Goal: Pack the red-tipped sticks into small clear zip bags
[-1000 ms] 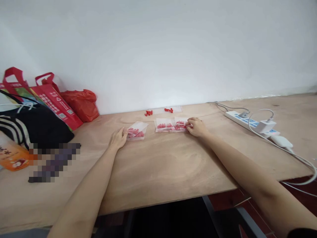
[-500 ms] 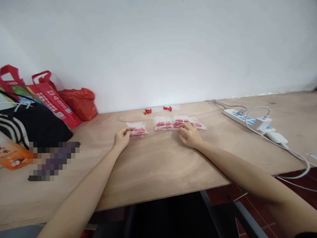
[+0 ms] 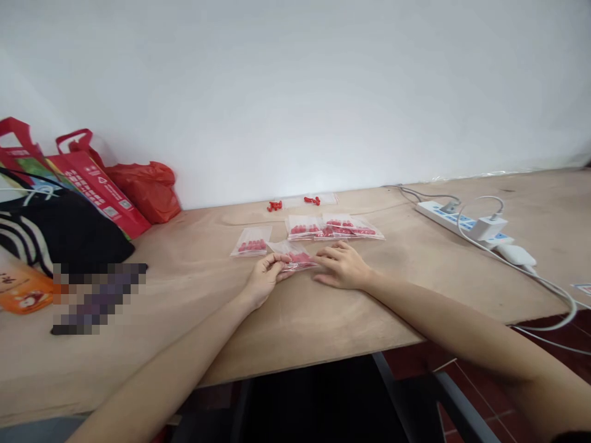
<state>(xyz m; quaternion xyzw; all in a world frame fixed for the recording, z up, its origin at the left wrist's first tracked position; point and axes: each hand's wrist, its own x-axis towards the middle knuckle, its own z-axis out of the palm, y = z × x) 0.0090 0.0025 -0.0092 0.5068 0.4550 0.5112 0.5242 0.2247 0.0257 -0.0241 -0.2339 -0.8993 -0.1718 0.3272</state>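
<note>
A small clear zip bag of red pieces [image 3: 295,256] lies on the wooden table [image 3: 295,320] between my hands. My left hand [image 3: 263,280] pinches its left edge. My right hand [image 3: 341,267] rests with fingers on its right edge. Another filled bag [image 3: 252,241] lies just behind my left hand. A row of several filled bags [image 3: 332,226] lies behind my right hand. Loose red pieces [image 3: 276,206] and more loose red pieces [image 3: 313,200] sit near the wall beside an empty clear bag [image 3: 325,199].
Red shopping bags [image 3: 92,178], a red plastic bag [image 3: 148,191] and a black striped bag [image 3: 55,234] crowd the left. An orange bottle [image 3: 21,292] lies at the left edge. A white power strip [image 3: 457,223] with charger and cables sits at the right.
My left hand has drawn one bag toward me, away from the bag at the left. My right hand left the row of bags and came in to meet it.
</note>
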